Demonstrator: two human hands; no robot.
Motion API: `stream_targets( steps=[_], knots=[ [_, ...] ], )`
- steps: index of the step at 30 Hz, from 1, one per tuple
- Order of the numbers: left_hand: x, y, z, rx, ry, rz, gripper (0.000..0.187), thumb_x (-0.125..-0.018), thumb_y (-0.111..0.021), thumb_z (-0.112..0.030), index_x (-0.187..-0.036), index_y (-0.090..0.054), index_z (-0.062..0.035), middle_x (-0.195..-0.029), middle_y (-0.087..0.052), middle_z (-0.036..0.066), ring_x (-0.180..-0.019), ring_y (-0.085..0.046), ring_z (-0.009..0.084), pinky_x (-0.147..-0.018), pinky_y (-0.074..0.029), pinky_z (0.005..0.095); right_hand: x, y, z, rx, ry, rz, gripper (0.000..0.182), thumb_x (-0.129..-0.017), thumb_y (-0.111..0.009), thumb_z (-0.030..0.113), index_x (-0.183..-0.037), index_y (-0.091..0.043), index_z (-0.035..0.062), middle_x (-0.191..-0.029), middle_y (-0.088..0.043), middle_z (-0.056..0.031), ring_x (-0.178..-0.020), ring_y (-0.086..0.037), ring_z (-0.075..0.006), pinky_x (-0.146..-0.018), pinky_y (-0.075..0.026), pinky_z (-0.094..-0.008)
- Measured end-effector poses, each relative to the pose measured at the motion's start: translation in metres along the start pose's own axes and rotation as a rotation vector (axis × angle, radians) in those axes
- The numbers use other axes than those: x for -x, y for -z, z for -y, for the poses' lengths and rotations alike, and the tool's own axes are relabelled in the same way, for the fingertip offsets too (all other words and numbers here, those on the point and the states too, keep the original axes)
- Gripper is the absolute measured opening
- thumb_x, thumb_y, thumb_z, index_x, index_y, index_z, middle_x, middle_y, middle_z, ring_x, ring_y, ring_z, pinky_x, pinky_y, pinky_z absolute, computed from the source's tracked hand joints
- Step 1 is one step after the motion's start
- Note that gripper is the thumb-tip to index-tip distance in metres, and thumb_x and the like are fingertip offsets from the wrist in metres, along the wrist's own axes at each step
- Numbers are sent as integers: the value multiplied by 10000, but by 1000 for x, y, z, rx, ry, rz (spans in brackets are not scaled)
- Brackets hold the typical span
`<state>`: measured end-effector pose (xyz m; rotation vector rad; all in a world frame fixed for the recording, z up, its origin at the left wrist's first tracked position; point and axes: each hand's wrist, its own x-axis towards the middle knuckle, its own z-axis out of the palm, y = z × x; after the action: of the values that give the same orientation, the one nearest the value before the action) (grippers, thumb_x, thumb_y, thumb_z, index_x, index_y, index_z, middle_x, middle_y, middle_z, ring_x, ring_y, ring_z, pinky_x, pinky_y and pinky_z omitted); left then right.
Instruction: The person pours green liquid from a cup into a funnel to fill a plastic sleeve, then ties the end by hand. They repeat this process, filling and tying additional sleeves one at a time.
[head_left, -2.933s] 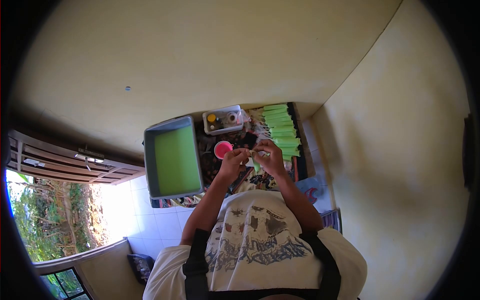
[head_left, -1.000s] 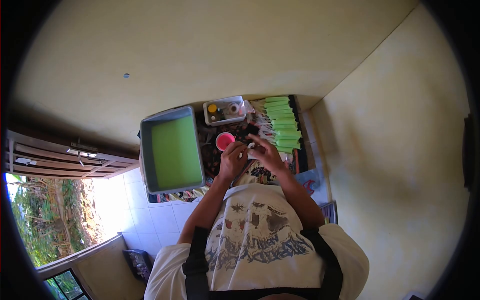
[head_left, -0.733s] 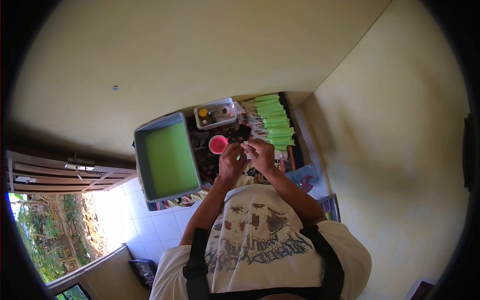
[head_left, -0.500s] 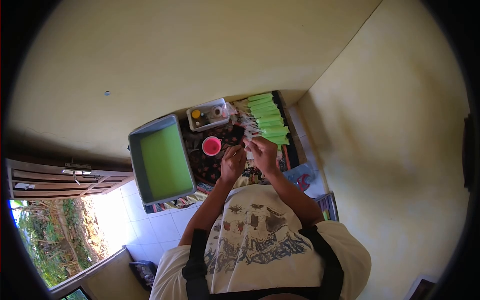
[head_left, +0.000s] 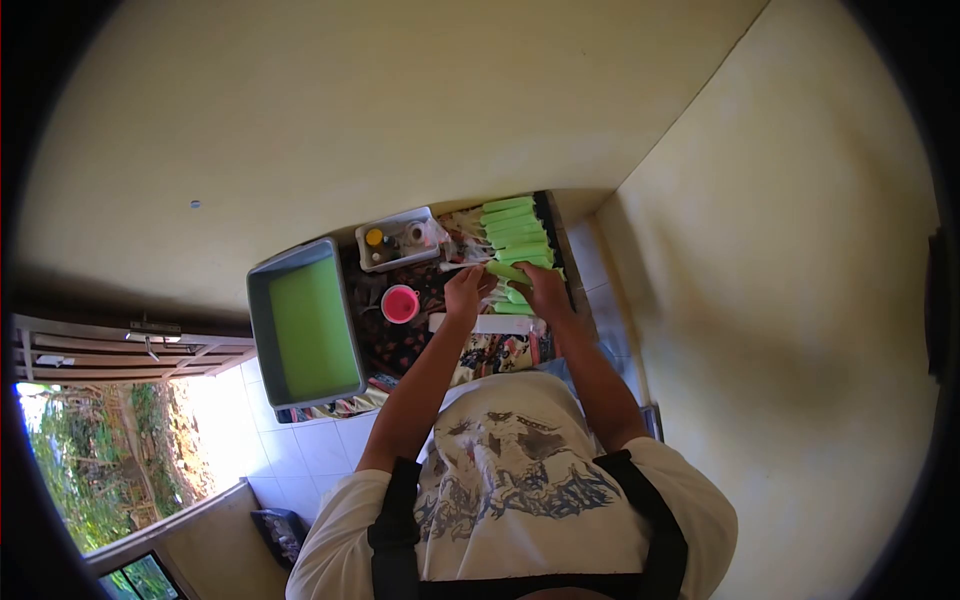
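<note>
A green-filled tube lies across between my two hands, its clear end pointing left. My left hand is closed round the clear end of the tube. My right hand has its fingers round the green part at the right. Several more green tubes lie in a row behind and under my hands. Left of my left hand stands a white cup with a pink inside.
A grey tub of green liquid stands at the left. Behind the cup, a white basket holds small bottles and a roll. Near my wrists lies a long white object. Patterned cloth lies beneath, and a wall rises behind.
Both hands have moved from in front of the row onto the tubes, and a green tube now shows between them. The view has shifted slightly, and the long white object is now more visible.
</note>
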<state>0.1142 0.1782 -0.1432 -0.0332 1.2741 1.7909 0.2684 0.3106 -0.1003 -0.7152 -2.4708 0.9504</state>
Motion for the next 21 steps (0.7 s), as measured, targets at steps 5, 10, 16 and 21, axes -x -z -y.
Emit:
stream_targets(
  steps=[5,10,16,21],
  knots=[
    [10,20,5,-191,183,-86,318,-1042,-694,-237,-1264,-725,-11,-1117,-738,63,-1027,-736,198,-878,-614,352,-32,-10,-80,298,111,63,376,-797,-906,308,-1149,-817,212,-1095,-698,-59,-1072,-692,-314,-916,-536,-486],
    [47,65,17,-510,42,-152,384,-1060,-682,-235,-1347,-711,17,-1150,-771,91,-1011,-755,192,-857,-635,346,-39,-22,-98,319,59,172,395,-807,-900,303,-1181,-813,211,-1120,-705,-63,-1126,-666,-318,-977,-531,-482],
    [87,83,4,-944,-383,-284,239,-1007,-693,-170,-1185,-790,-43,-1060,-794,165,-931,-789,297,-843,-612,386,-28,-35,-76,267,131,-39,312,-841,-860,167,-1146,-797,158,-1119,-737,-82,-1090,-697,-335,-931,-554,-489],
    [90,130,28,-901,-638,-435,218,-996,-645,-64,-1160,-789,-53,-1089,-780,174,-949,-785,324,-850,-614,411,21,-87,-9,-119,169,67,222,-907,-769,52,-1125,-774,93,-1057,-744,-132,-1028,-721,-368,-899,-574,-471]
  ],
)
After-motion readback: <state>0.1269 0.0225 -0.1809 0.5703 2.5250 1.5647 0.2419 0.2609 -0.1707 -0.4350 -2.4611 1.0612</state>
